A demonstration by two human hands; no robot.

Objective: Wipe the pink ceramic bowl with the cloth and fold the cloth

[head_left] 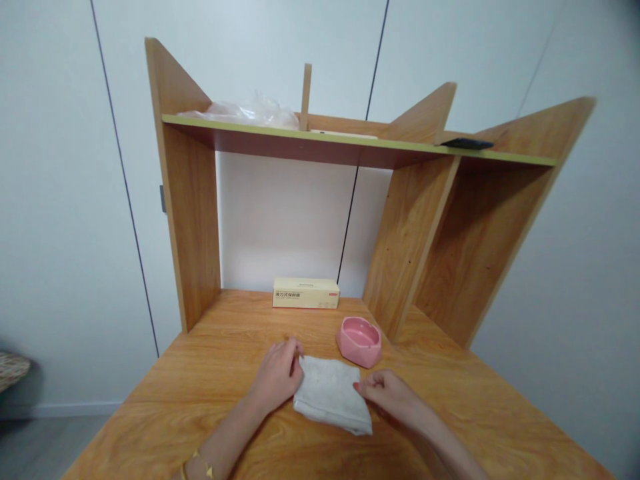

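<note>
A pale grey folded cloth [330,392] lies on the wooden desk in front of me. At its upper left corner, my left hand [278,375] has its fingers curled in against the cloth's edge. My right hand [391,396] pinches the right edge between thumb and bent fingers. Just behind the cloth's upper right corner stands a pink faceted ashtray [359,341] with notches in its rim. Nothing shows inside the part of the ashtray that I can see.
A long cream box [306,294] with printed characters stands at the back of the desk [240,327]. Wooden shelving [193,220] rises around it, with upright panels left and right. On the upper shelf lie a clear plastic bag [250,112] and a dark flat object [467,143].
</note>
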